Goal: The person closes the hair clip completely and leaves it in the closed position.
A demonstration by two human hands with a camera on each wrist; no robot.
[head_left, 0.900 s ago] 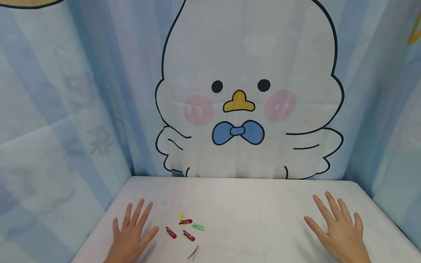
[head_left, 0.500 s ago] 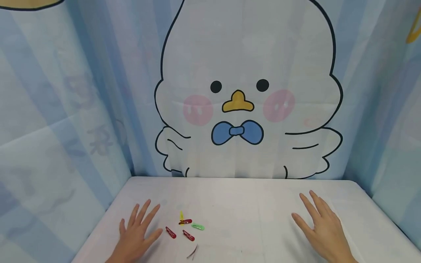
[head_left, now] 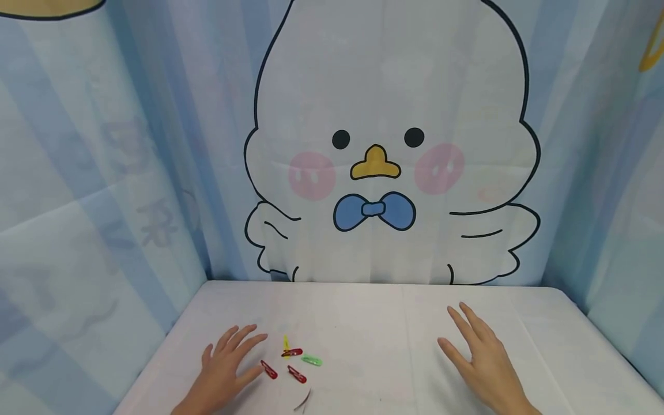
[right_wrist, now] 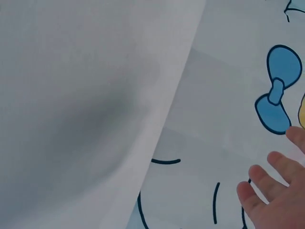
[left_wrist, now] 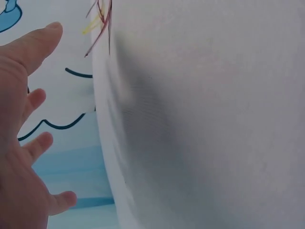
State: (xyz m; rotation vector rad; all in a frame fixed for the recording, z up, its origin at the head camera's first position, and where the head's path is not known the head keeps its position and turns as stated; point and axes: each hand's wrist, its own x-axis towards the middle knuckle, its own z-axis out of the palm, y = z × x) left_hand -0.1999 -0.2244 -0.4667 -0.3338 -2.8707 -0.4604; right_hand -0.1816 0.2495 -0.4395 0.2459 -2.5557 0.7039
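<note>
A small group of snap hair clips lies on the white table: a red clip at the left, a second red clip, a third red clip crossing over a yellow clip, and a green clip. Nearer the front is a thin, dark, curved piece. My left hand hovers just left of the group, fingers spread and slightly bent, its thumb tip overlapping the leftmost red clip in the head view. Well to the right, my right hand is held over the table with fingers extended. Both hands hold nothing.
Behind the white table hangs a pale blue curtain printed with a cartoon bird. Side curtains border the table on the left and right. A shadow falls on the tabletop under the left hand.
My right hand has moved left toward the middle, its fingers drawing closer together. My left hand has shifted right, up to the clips, with its fingers bending slightly. The clips stay put.
</note>
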